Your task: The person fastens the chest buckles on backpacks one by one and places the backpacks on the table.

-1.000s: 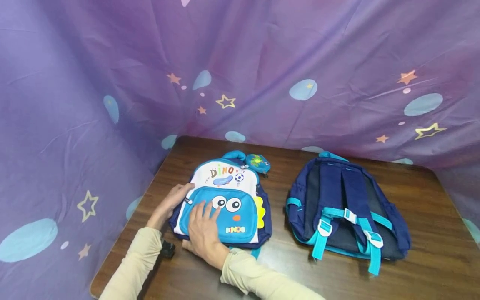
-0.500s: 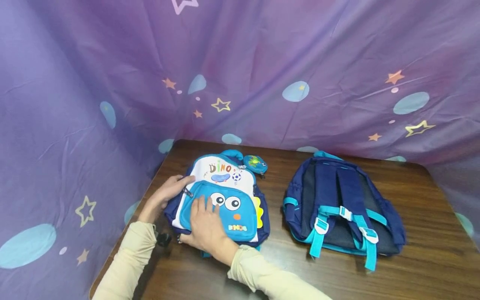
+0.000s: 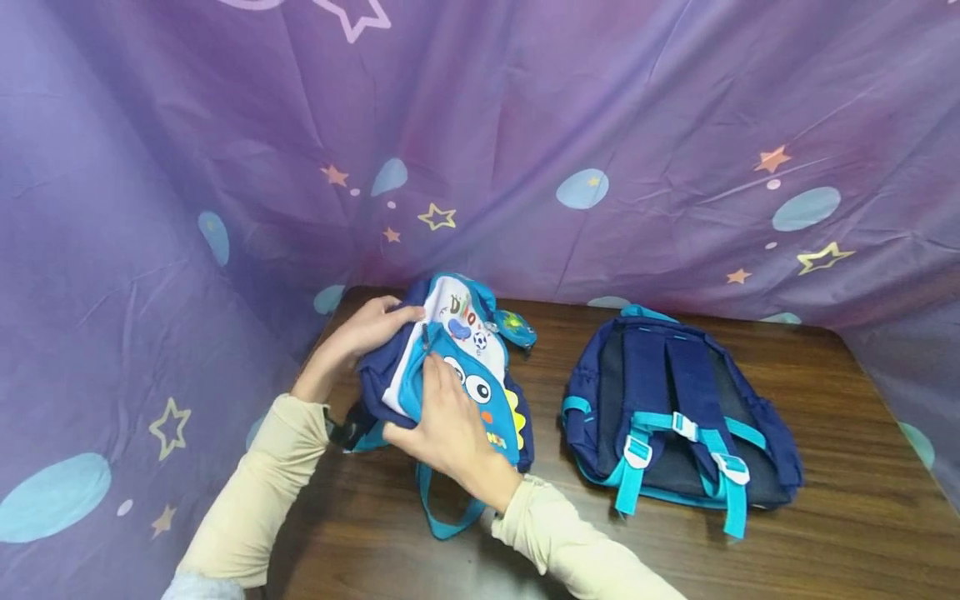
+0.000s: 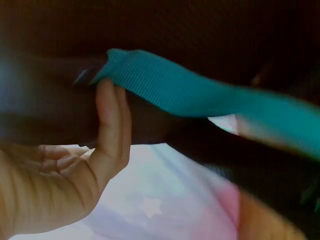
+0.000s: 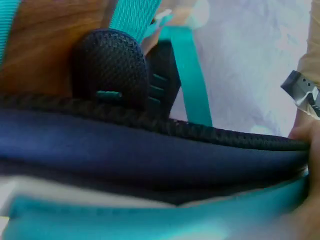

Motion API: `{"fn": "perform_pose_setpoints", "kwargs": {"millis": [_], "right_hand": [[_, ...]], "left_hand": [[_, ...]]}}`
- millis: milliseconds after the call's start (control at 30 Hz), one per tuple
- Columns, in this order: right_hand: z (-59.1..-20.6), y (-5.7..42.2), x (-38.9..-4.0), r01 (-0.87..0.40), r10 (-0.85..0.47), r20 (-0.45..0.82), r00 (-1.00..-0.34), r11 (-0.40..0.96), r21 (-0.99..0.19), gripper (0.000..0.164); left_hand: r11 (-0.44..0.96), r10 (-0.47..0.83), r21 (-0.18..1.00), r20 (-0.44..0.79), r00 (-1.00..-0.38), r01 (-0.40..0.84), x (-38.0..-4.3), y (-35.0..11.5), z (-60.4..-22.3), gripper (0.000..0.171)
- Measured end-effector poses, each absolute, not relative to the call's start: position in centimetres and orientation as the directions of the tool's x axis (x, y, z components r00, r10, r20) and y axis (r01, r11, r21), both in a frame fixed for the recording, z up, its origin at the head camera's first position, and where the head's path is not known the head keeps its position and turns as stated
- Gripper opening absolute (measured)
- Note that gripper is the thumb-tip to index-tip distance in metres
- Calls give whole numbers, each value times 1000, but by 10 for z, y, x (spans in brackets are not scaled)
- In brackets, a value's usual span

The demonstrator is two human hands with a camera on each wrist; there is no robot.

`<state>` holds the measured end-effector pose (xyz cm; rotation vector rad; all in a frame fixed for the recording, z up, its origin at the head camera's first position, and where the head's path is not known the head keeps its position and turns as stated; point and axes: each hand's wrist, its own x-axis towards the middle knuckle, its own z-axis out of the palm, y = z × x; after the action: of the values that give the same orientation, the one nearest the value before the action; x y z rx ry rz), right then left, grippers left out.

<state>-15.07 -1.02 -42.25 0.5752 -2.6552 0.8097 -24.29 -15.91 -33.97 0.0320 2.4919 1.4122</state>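
A children's backpack (image 3: pixel 487 354) with a white top, blue dinosaur-face pocket and navy sides is tilted in the head view, its left side raised toward me. My left hand (image 3: pixel 375 329) grips its upper left side, thumb on the front. In the left wrist view, the left fingers (image 4: pixel 112 120) reach behind the pack beside a teal strap (image 4: pixel 170 90). My right hand (image 3: pixel 453 425) holds the lower left corner, fingers along the pocket and thumb at the bottom edge. Below the pack hangs a teal strap loop (image 3: pixel 446 529). The right wrist view shows its navy underside (image 5: pixel 150 145).
A second navy backpack (image 3: pixel 690 400) lies on the right with its shoulder straps and white buckles facing up. A small round teal pouch (image 3: pixel 515 327) hangs by the first pack's top. Purple starry cloth (image 3: pixel 495 167) stands behind the brown wooden table (image 3: pixel 592 558).
The dinosaur backpack has gone from lying flat to tilted, left side lifted and turned right. Both hands have moved up and right with it. Its teal strap loop now shows below.
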Motion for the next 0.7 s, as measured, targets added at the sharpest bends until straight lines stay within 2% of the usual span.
{"fn": "perform_pose_setpoints", "kwargs": {"millis": [267,533,633,700], "right_hand": [[-414,0,-153,-471,-166,491,-855,645,-602,97],[-416,6,-153,-418,7,480,-877,482,-770,92],[-415,20,-153,-404,-14,444,-896,441,-801,94],[-406,38,-152,-352,-87,352,-932,448,-822,98]], "left_hand": [[515,162,856,-159,-974,-54,-246,-135,-307,40],[576,192,818,-140,-971,-4,-249,-108,-290,47],[570,194,821,-131,-972,3,-251,-94,-292,45],[568,194,823,-119,-974,13,-253,-85,-294,46]]}}
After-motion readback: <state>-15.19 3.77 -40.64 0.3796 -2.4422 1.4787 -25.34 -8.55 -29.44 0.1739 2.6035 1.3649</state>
